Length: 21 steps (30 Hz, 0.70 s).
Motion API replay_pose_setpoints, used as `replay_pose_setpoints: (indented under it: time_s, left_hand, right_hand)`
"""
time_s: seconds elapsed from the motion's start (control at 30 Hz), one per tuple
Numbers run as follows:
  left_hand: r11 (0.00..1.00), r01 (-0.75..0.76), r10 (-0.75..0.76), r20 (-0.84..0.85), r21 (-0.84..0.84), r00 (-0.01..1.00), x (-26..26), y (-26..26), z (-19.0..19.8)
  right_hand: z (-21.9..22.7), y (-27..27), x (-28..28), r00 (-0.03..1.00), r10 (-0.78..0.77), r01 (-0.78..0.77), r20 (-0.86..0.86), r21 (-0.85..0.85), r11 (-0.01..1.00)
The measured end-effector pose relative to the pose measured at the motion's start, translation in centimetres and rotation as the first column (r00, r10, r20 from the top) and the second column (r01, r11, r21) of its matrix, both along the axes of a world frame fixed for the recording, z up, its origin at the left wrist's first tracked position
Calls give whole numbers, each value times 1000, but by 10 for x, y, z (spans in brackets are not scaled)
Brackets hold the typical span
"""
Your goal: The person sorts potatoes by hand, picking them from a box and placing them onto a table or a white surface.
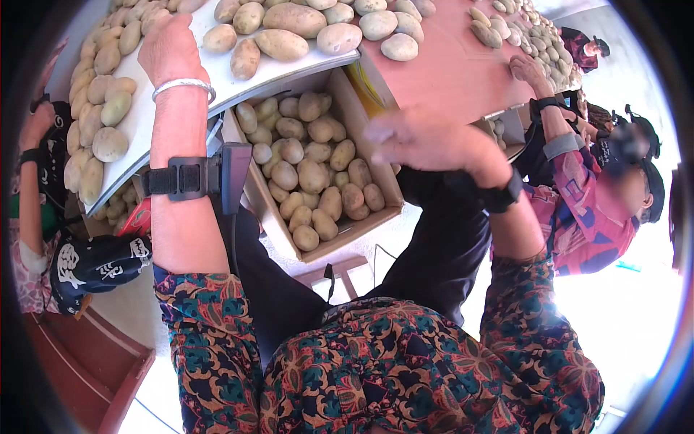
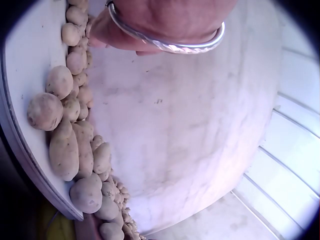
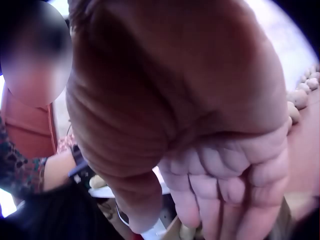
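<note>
My right hand (image 1: 434,145) is over the right rim of a cardboard box (image 1: 394,205), blurred in the head view. Its palm and extended fingers (image 3: 200,190) show in the right wrist view, with nothing held. The box, below the table edge, contains many potatoes (image 1: 311,177). My left hand (image 1: 172,52), with a silver bangle at its wrist, reaches over the white tabletop (image 1: 217,79) to the potato pile (image 1: 130,36) at the far left. Its fingertips are hidden, so I cannot tell whether they grip a potato. Loose potatoes (image 1: 282,45) lie right of it.
A pink tabletop section (image 1: 448,79) adjoins the white one, with more potatoes (image 1: 542,50) along its far side. Another person's hand (image 1: 531,72) rests there at right. A second person's arm (image 1: 30,152) is at far left. A smaller box (image 1: 512,129) holds potatoes.
</note>
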<state>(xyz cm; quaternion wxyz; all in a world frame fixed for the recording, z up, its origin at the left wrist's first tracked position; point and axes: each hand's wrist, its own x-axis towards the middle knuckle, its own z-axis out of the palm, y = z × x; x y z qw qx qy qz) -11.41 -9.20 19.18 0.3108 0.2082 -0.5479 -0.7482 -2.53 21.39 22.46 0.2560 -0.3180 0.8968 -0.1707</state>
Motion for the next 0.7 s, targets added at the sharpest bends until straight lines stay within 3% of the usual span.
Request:
replay_pose_setpoints:
  time_s: [0.03, 0.07, 0.1, 0.2, 0.3, 0.33, 0.37, 0.4, 0.5, 0.57, 0.6, 0.63, 0.67, 0.7]
  left_hand:
    - [999, -19, 20, -41, 35, 999, 1, 0, 0]
    - [997, 53, -52, -12, 49, 999, 2, -5, 1]
    - [997, 52, -52, -7, 55, 999, -1, -10, -4]
    - [994, 17, -11, -53, 108, 999, -15, -25, -16]
    - [994, 11, 0, -104, 105, 995, -8, -34, -11]
    - [952, 29, -9, 67, -304, 998, -6, -40, -10]
    - [750, 116, 48, 229, -652, 972, -5, -47, -14]
    - [749, 120, 53, 240, -651, 969, 0, -49, -15]
    - [981, 30, -21, 49, -190, 999, 10, -46, -12]
    - [982, 38, -12, -139, 184, 990, 4, -41, -4]
    - [987, 50, -36, -88, 151, 995, 8, -37, 4]
    - [991, 64, -58, -52, 118, 997, 16, -34, 10]
    - [991, 20, -9, -80, 134, 997, 16, -32, 9]
    - [990, -27, 41, -94, 141, 995, 17, -32, 7]
  right_hand:
    - [-4, -5, 11, 999, -26, 19, 45, 152, 988]
    - [-18, -6, 16, 999, 12, -23, 42, 278, 960]
    - [-35, -3, 27, 998, 6, 19, -61, 391, 920]
    - [-79, 1, 44, 994, -42, 88, -101, 509, 856]
    - [-111, -8, 48, 992, -114, 65, 54, 553, 831]
    - [-124, -12, 49, 993, -113, 74, 41, 532, 844]
    - [-139, -13, 50, 993, -114, 83, 30, 510, 856]
    - [-159, -13, 53, 998, -50, 58, -30, 459, 887]
    - [-202, -21, 63, 996, -92, 78, -2, 541, 838]
    - [-219, -30, 77, 997, 31, 19, -77, 580, 814]
    - [-241, -23, 92, 961, 108, 48, -254, 539, 841]
    - [-255, -28, 98, 939, 50, 151, -341, 537, 830]
    - [-282, -25, 107, 828, 83, 257, -554, 507, 823]
    - [-278, -26, 104, 846, 34, 253, -533, 457, 853]
